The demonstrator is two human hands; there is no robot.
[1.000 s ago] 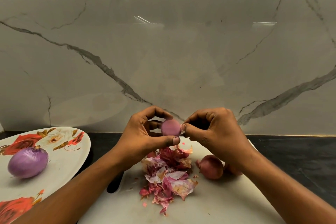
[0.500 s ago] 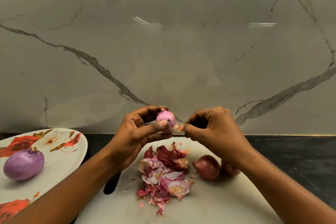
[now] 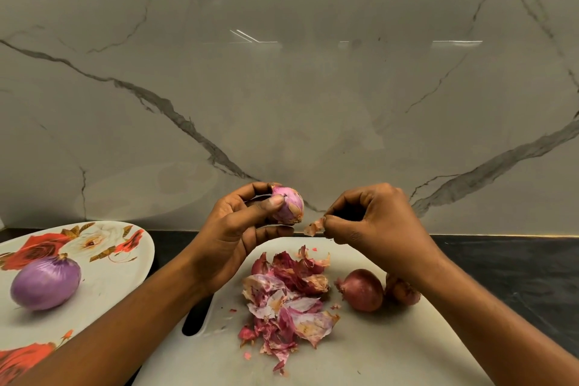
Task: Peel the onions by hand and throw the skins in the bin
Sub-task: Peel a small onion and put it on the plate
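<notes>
Risk I see: left hand (image 3: 238, 235) grips the onion (image 3: 289, 207), right hand (image 3: 372, 219) barely pinches a skin flake (image 3: 314, 226) at its four o'clock, which may scatter.

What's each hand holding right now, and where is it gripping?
The left hand grips the small onion around its sides; the right hand pinches a torn skin scrap by one end.

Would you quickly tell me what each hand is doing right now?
Left hand: closed around a small, partly peeled onion.
Right hand: pinching a torn scrap of onion skin, apart from the onion.
</notes>
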